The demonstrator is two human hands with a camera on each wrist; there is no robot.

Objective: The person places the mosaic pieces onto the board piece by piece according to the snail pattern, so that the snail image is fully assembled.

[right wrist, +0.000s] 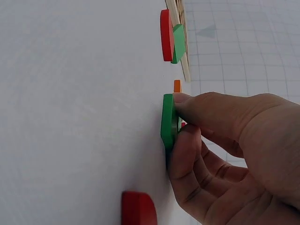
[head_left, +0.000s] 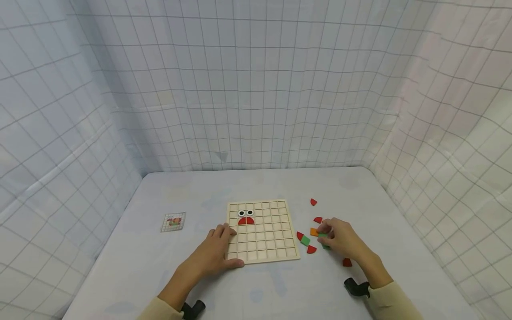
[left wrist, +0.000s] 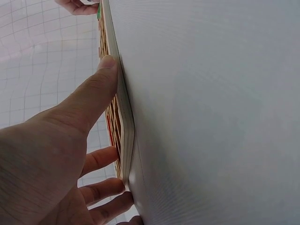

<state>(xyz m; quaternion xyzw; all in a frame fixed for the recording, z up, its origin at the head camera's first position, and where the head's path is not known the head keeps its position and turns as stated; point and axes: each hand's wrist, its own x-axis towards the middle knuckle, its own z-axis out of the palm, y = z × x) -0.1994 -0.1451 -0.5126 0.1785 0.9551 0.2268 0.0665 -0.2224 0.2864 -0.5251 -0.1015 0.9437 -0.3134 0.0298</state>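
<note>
A wooden grid board (head_left: 264,242) lies flat, with two round eye pieces (head_left: 246,213) and two red quarter-round pieces (head_left: 246,221) in its upper left cells. At its near left corner rests my left hand (head_left: 218,249); in the left wrist view the thumb (left wrist: 96,89) lies straight against the board's edge (left wrist: 123,112) and the other fingers touch along the side. To the right of the board, my right hand (head_left: 340,238) pinches a green square piece (head_left: 322,235) between thumb and fingertips, just at the table. A green piece (right wrist: 167,122) also shows by those fingertips in the right wrist view.
Around the right hand lie several loose pieces: an orange one (head_left: 314,232), a green one (head_left: 305,240) and red quarter-rounds (head_left: 311,250). A picture card (head_left: 174,222) lies left of the board. Grid-patterned curtains (head_left: 256,89) enclose the table's back and sides.
</note>
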